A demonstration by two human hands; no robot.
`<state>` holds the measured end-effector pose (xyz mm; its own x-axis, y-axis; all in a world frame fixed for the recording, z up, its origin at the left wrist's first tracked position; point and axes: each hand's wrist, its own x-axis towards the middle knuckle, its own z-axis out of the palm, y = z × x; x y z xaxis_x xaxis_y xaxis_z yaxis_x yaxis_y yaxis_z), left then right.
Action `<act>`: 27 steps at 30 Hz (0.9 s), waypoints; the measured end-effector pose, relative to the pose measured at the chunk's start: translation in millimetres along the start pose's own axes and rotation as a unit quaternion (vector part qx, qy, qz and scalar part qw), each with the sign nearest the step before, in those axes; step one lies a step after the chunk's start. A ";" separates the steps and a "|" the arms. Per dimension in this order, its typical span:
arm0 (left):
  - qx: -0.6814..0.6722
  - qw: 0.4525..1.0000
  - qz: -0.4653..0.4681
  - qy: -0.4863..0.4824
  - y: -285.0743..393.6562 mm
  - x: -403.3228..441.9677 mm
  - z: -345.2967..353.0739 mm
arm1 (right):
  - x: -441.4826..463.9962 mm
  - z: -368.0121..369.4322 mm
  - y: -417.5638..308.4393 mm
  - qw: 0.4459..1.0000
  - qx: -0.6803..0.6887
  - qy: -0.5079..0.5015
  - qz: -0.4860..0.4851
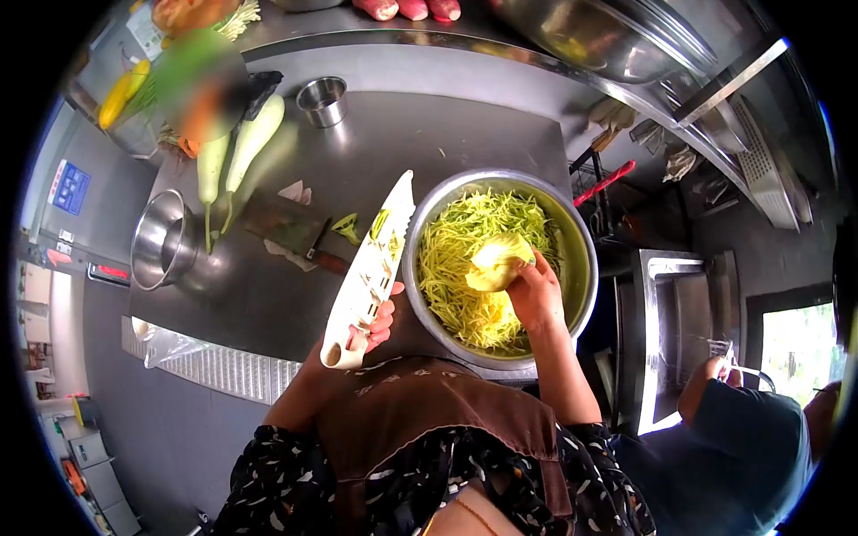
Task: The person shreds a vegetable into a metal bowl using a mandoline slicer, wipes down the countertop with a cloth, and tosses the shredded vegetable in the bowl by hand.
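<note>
Yellow-green shreds (447, 259) fill a metal bowl (587, 295) on the surface (384, 125). Above them, the right hand (534, 290) grips a pale yellow vegetable piece (497, 263), roughly rounded; the left hand (379, 323) holds a white grater (362, 286).

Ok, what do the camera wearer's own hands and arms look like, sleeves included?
The left hand, partly hidden, and the right hand are both human and ungloved. The black sleeves carry a scattered print of small white and brownish marks and end around the elbows, with nothing visibly worn below them. Any finer detail on the fingers is too small to tell.
</note>
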<state>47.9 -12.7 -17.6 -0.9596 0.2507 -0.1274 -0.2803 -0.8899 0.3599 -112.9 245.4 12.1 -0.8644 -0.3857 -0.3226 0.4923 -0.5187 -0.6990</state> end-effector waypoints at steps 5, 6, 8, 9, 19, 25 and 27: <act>-0.024 0.999 -0.017 0.021 2.0 9.7 -6.3 | -12.8 2.9 0.5 0.978 -0.149 -0.009 -0.149; -0.029 0.999 -0.021 0.017 1.8 11.6 -7.2 | -16.0 3.9 -1.3 0.977 -0.148 -0.006 -0.152; -0.025 0.999 -0.024 0.011 0.7 13.4 -5.5 | -23.1 7.2 -6.4 0.951 -0.249 -0.027 -0.181; -0.021 1.000 -0.021 0.007 0.5 13.3 -3.4 | -23.4 7.3 -6.2 0.955 -0.229 -0.035 -0.183; 0.171 0.955 0.009 0.240 -3.4 24.7 59.8 | -25.4 -1.1 -5.0 0.999 0.047 -0.001 0.018; 0.338 0.898 0.136 0.246 -16.2 34.6 31.0 | -41.0 12.1 -27.0 0.986 -0.146 -0.057 -0.059; 0.367 0.892 0.145 0.219 -15.5 31.3 46.3 | -47.2 16.6 -41.5 0.926 -0.354 -0.050 -0.121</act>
<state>21.2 26.5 15.6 -0.9381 -0.2658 -0.2221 -0.1158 -0.3635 0.9244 -90.8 272.5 66.8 -0.9093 -0.4109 -0.0658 0.0644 0.0172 -0.9978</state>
